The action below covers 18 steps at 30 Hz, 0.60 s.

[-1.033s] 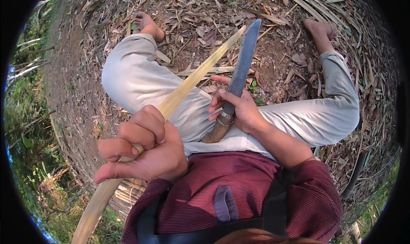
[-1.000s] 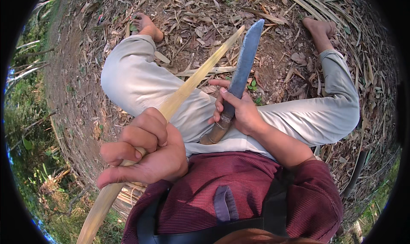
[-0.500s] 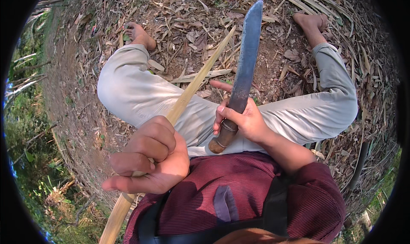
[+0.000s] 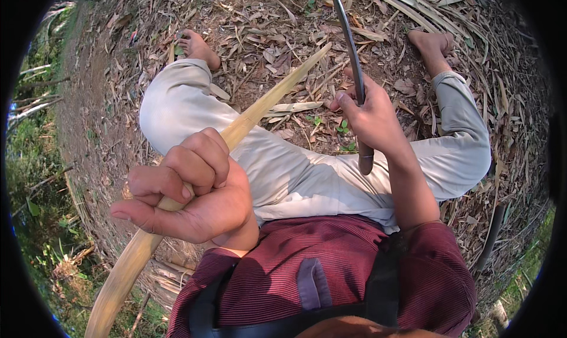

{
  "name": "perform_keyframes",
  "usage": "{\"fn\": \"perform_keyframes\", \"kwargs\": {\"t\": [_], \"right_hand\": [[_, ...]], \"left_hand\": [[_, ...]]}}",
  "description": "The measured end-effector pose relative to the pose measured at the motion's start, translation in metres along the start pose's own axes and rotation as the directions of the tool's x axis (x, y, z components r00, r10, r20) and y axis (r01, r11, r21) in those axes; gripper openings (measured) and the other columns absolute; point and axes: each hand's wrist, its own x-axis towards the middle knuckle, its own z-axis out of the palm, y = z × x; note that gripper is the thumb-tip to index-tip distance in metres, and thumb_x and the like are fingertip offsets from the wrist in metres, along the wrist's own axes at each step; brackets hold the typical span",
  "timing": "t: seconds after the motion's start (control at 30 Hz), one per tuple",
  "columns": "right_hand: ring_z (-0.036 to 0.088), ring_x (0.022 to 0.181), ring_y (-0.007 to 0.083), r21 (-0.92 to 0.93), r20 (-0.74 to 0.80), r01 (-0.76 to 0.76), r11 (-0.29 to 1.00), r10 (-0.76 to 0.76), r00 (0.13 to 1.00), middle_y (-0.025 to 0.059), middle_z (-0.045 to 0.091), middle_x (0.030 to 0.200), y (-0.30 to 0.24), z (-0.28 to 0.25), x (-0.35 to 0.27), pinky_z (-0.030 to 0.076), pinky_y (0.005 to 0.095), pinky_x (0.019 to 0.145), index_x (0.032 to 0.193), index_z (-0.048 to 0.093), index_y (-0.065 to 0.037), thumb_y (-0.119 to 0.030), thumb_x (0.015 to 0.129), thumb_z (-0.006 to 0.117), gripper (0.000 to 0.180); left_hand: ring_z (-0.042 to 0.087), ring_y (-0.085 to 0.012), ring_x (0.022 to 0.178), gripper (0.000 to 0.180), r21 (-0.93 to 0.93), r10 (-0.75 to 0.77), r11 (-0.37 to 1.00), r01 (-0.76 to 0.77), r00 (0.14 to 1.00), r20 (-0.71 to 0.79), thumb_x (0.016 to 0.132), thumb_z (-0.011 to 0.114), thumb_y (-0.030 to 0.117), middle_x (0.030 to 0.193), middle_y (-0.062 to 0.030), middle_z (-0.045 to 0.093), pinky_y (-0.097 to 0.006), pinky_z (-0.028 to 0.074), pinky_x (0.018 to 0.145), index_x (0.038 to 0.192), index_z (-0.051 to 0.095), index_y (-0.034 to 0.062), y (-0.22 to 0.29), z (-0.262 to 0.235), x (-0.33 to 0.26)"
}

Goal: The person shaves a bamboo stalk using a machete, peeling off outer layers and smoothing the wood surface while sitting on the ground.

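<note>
Pale yellow bamboo strip [image 4: 260, 110], long and tapered, is held slanting from lower left up to a pointed tip above the lap. Long knife [image 4: 352, 60] is held upright, blade edge-on, dark handle end below.

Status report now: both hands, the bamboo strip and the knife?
Left hand shut on bamboo strip. Right hand shut on knife, blade up, clear of strip. Dry leaves underneath.
</note>
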Motion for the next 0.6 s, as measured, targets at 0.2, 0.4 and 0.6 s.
{"fn": "perform_keyframes", "kwargs": {"t": [0.2,0.4,0.6], "right_hand": [[0.064,0.070,0.0183,0.411,0.393,-0.505,0.759,0.352,0.849,0.0258,0.066,0.105,0.041,-0.014,-0.008,0.056,0.0321,0.052,0.145,0.025,0.003,-0.004,0.096,0.048,0.055],[0.065,0.071,0.0185,0.447,0.454,-0.429,0.785,0.214,0.865,0.0169,0.064,0.108,0.005,-0.015,-0.035,0.058,0.0319,0.054,0.141,0.034,-0.006,-0.015,0.102,0.049,0.043],[0.063,0.059,0.0265,-0.039,0.223,0.377,0.925,-0.360,0.906,0.0127,0.062,0.074,-0.034,0.010,-0.063,0.049,0.0379,0.051,0.124,0.052,-0.003,-0.034,0.100,0.056,0.040]], "left_hand": [[0.015,-0.0090,0.038,0.054,-0.002,-0.007,1.000,0.007,0.999,0.041,0.105,0.025,0.053,0.046,0.0017,0.022,-0.027,0.012,0.041,0.067,0.032,0.0153,0.000,0.005,-0.002],[0.014,-0.0088,0.038,0.053,0.073,-0.001,0.997,0.008,0.996,-0.091,0.106,0.026,0.052,0.046,0.0016,0.022,-0.027,0.011,0.041,0.067,0.030,0.0163,-0.002,-0.001,0.001],[0.014,-0.0089,0.037,0.053,0.091,0.009,0.996,-0.001,0.996,-0.084,0.106,0.026,0.052,0.046,0.0017,0.022,-0.027,0.010,0.041,0.067,0.030,0.0162,-0.001,0.009,0.003]]}}
